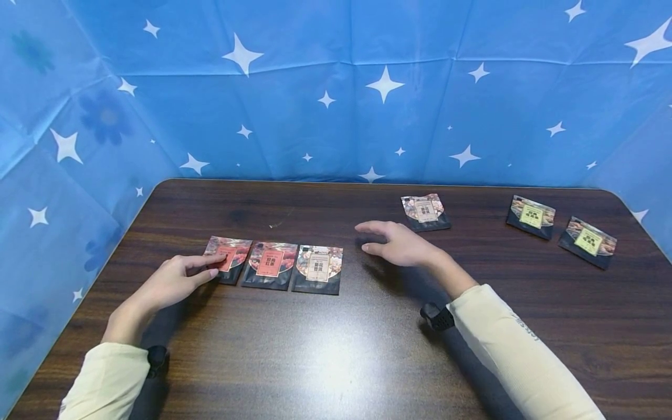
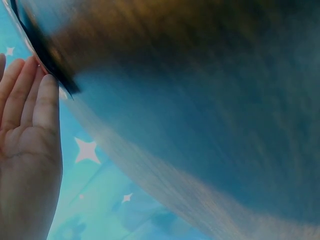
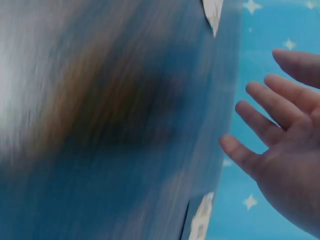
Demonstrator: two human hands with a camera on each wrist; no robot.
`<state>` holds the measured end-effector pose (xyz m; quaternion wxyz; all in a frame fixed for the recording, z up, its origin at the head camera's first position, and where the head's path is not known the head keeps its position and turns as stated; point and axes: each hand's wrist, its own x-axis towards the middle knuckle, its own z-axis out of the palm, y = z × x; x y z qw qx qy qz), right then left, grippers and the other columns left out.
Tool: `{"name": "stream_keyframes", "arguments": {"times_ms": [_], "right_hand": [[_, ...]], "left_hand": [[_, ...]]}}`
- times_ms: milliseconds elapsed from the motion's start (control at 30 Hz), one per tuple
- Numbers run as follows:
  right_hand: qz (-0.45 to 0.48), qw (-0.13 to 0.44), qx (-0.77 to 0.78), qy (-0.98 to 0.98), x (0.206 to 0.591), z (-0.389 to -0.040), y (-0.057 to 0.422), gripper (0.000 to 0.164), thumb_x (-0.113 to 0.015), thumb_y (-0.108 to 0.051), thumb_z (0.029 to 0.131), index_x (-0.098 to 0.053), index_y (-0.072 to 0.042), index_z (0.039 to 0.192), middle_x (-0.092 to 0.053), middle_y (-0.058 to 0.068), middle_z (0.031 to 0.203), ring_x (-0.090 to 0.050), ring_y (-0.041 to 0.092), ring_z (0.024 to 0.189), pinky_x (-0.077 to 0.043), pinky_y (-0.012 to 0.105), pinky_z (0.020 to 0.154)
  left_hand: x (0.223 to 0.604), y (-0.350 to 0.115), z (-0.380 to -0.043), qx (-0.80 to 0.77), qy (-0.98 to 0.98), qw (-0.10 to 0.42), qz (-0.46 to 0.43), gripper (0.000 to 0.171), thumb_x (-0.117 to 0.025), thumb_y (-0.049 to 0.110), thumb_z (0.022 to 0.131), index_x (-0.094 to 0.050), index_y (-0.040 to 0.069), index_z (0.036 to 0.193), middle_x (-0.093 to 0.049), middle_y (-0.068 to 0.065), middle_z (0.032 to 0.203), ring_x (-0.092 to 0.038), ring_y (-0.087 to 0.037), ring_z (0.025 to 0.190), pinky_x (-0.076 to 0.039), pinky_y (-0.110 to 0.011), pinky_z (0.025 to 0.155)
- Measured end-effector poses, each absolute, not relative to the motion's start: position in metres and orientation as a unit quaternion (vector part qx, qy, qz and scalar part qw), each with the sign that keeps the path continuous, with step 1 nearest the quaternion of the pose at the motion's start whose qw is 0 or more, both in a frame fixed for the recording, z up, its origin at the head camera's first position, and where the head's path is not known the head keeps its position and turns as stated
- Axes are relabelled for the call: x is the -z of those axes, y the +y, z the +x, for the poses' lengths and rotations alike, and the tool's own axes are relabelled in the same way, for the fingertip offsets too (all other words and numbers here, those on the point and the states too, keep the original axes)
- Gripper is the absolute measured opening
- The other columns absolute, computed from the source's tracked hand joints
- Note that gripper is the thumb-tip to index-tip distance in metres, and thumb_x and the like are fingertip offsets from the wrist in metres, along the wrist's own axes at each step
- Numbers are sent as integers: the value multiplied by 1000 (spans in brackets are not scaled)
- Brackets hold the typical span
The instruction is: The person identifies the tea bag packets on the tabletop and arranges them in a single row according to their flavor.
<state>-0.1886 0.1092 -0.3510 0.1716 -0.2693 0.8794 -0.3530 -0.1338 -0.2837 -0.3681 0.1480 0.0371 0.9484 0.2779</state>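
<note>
My left hand (image 1: 170,283) rests its fingertips on the leftmost red-labelled sachet (image 1: 228,256), which lies on the table. In the left wrist view the fingers (image 2: 47,102) look straight, right at the dark edge of that packet. A second red-labelled sachet (image 1: 270,265) and a white-labelled sachet (image 1: 317,269) continue the row to its right. My right hand (image 1: 401,245) hangs over the table with nothing in it, fingers spread and pointing left. Just behind it lies another sachet (image 1: 426,212) with a pale pinkish label.
Two yellow-green-labelled sachets, one farther back (image 1: 531,217) and one nearer the right edge (image 1: 588,241), lie at the table's right. The dark wooden table (image 1: 252,361) has rounded far corners, with a blue starry cloth (image 1: 294,134) hanging behind it.
</note>
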Motion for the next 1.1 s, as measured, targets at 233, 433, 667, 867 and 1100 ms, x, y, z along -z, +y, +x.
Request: {"name": "stream_keyframes", "arguments": {"times_ms": [233,433,667,867,1100], "right_hand": [[-231,156,385,880,354,-208,145,43,-52,-9,93,-42,4,133,-43,20,134,-36,34,125,-29,47,99],[-181,145,364,902,353,-229,181,42,-49,-10,94,-42,4,134,-34,22,140,-19,37,133,-20,50,103],[-131,137,363,912,359,-240,204,42,-47,-11,96,-39,3,135,-30,23,142,-29,39,127,-30,51,97],[-113,135,368,913,364,-248,213,42,-44,-8,96,-37,3,136,-35,23,139,-29,39,127,-29,52,97],[-101,134,360,918,367,-258,213,40,-44,-8,96,-39,0,135,-38,23,136,-30,40,126,-27,54,97]], "left_hand": [[370,-282,-135,-284,947,141,40,42,-54,25,93,-51,5,131,-42,-31,129,-42,-43,115,-36,-56,86],[371,-282,-136,-286,947,137,39,43,-54,25,93,-51,4,131,-40,-31,131,-36,-46,120,-32,-59,89],[372,-281,-138,-285,948,136,37,44,-54,28,93,-51,6,131,-40,-31,131,-40,-43,117,-35,-57,87],[372,-280,-140,-288,948,128,42,42,-54,24,93,-51,6,131,-54,-21,107,-49,-24,72,-36,-36,63],[373,-279,-142,-299,945,130,35,42,-53,23,94,-50,6,132,-52,-20,105,-42,-19,54,-35,-33,57]]}}
